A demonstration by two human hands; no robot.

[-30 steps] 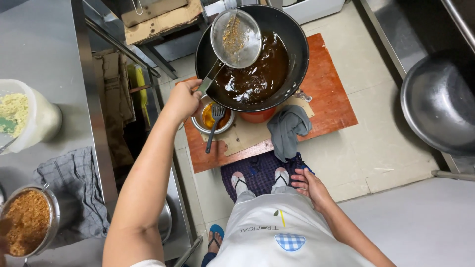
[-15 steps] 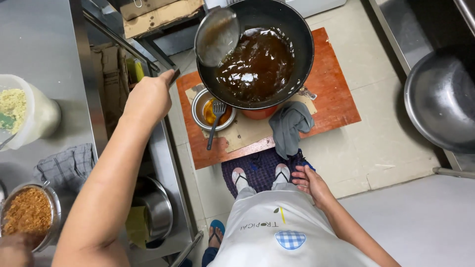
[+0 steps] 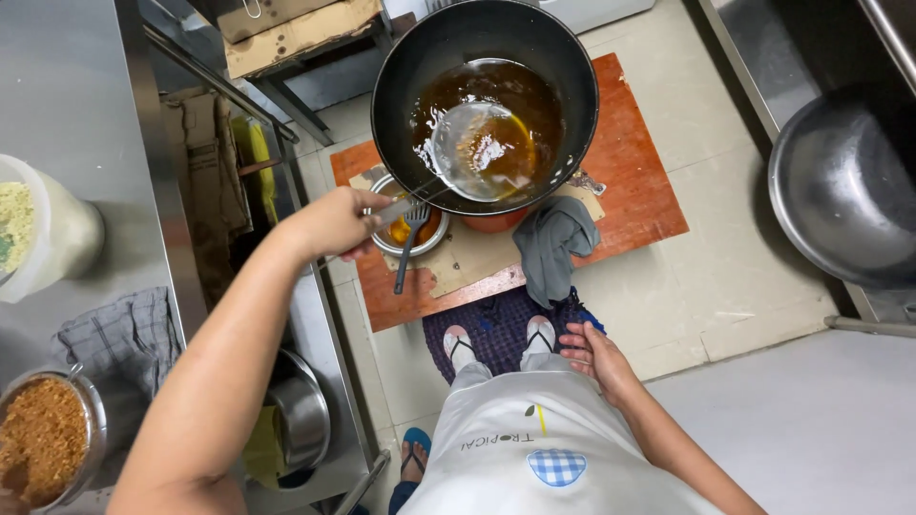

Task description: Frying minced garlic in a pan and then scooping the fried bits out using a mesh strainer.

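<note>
Wok, black, sits on floor w/ dark brown oil inside; landmark for the rest. Red board lies under the wok. Big steel bowl well right of the wok. Grey rag on the board just below the wok's rim. Left hand, below-left of the wok, fist closed round the skimmer handle; its mesh bowl dips in the oil. Right hand, fingers spread flat on the person's thigh, well below the wok. Small tin w/ fork touches the wok's lower-left rim.
</note>
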